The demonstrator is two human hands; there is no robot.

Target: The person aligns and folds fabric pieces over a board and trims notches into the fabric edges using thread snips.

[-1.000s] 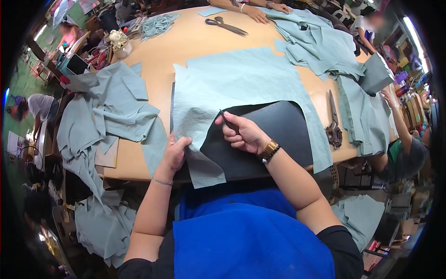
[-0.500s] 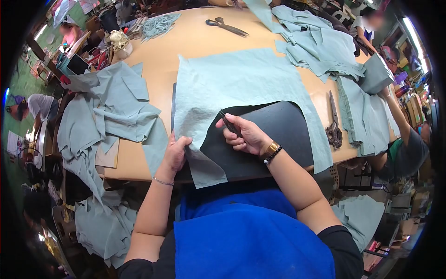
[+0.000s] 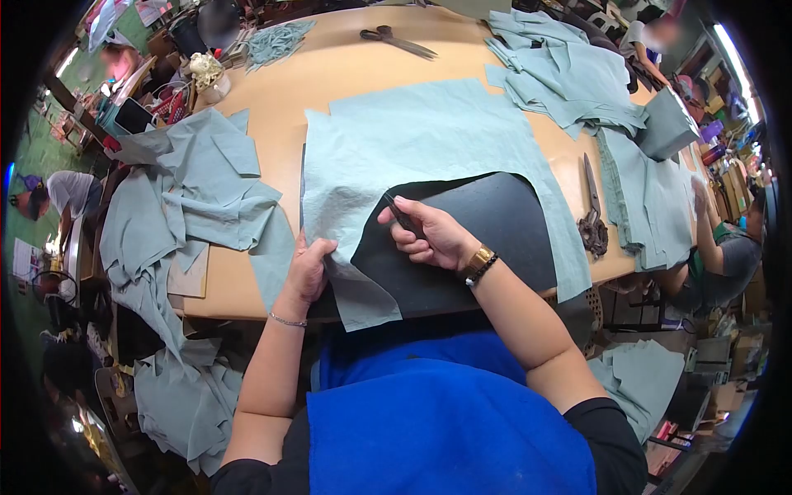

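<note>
A pale green fabric sheet (image 3: 437, 124) lies over a black board (image 3: 470, 239), with a large curved opening through which the board shows. My left hand (image 3: 310, 268) pinches the sheet's left edge between thumb and fingers. In my right hand (image 3: 431, 233) is a small dark pointed tool (image 3: 403, 218), its tip up against the left side of the opening's curved edge. The fingers cover most of it, so I cannot tell its exact kind.
Large scissors (image 3: 592, 206) lie right of the board, and another pair of scissors (image 3: 398, 41) at the table's far side. Crumpled green fabric (image 3: 206, 177) is heaped on the left, stacked fabric pieces (image 3: 648, 198) on the right. A co-worker (image 3: 718, 256) sits at the right.
The sheet's far left corner now shows a notched outline. The co-worker's hand at the right has dropped away from the raised fabric. My hands have barely moved.
</note>
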